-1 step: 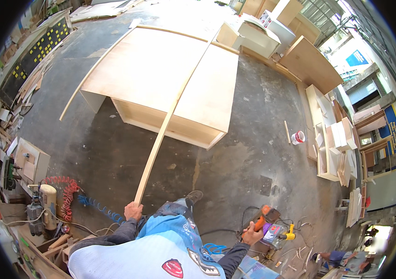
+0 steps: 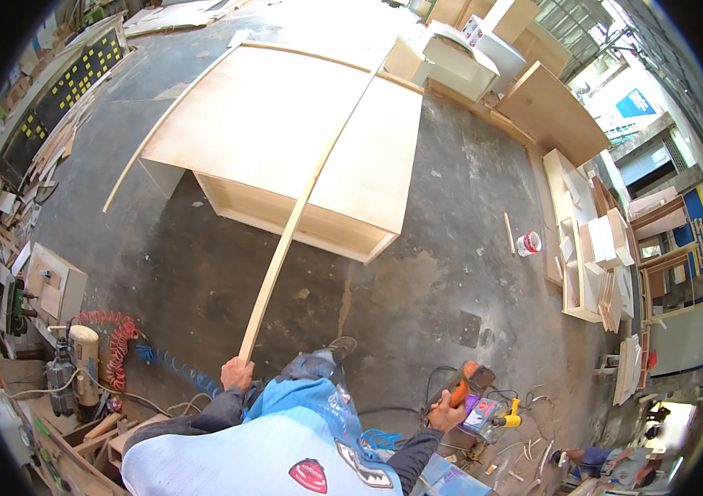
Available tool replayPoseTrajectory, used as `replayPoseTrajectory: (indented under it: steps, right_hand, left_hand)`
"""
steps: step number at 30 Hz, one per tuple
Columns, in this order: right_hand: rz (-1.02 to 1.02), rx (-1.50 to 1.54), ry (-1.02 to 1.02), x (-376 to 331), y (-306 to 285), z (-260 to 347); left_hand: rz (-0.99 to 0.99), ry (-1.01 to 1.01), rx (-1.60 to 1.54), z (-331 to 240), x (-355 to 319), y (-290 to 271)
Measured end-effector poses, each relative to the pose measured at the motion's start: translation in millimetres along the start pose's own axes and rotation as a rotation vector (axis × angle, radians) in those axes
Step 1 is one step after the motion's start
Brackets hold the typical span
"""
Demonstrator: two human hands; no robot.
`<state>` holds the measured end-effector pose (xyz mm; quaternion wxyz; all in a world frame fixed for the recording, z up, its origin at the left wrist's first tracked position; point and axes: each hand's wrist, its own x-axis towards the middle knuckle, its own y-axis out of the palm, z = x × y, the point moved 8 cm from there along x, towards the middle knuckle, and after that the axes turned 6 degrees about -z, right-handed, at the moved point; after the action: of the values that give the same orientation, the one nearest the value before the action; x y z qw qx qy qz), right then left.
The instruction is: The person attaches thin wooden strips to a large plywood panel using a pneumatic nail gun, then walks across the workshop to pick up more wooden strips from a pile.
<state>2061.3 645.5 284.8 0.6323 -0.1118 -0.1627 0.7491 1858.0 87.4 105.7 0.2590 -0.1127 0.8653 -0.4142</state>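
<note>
My left hand (image 2: 237,374) is closed around the near end of a long, narrow wooden strip (image 2: 270,277). The strip slants away from me and crosses the top of a large pale plywood cabinet (image 2: 277,124), which stands on the floor. My right hand (image 2: 447,412) is wrapped around the handle of an orange handheld power tool (image 2: 471,374), whose exact kind I cannot make out. Beside this tool lie a purple and grey boxy item (image 2: 480,413) and a yellow-handled tool (image 2: 509,417).
Coiled red hose (image 2: 124,347) and blue hose (image 2: 178,368) lie at left near a beige tank (image 2: 85,364). Another strip (image 2: 161,124) rests along the cabinet's left edge. A white bucket (image 2: 528,243) and an open shelf unit (image 2: 579,281) stand at right. Another person (image 2: 608,463) is at lower right.
</note>
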Motion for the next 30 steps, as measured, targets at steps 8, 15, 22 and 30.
replayPoseTrajectory:
  steps: [8, 15, 22, 30]
  right_hand:
    - [-0.074, -0.425, -0.14, 180, -12, -77]
    - [-0.088, -0.553, -0.323, 271, 45, -122]
    - [0.385, -0.555, 0.324, 340, 95, -316]
    - [0.443, -0.492, 0.33, 382, 140, -516]
  left_hand:
    - [0.068, 0.035, 0.151, -53, -34, 90]
    - [-0.012, -0.231, 0.31, -34, -20, 159]
    - [-0.133, -0.209, 0.296, -27, -31, 198]
    - [-0.065, -0.099, 0.428, -29, -24, 219]
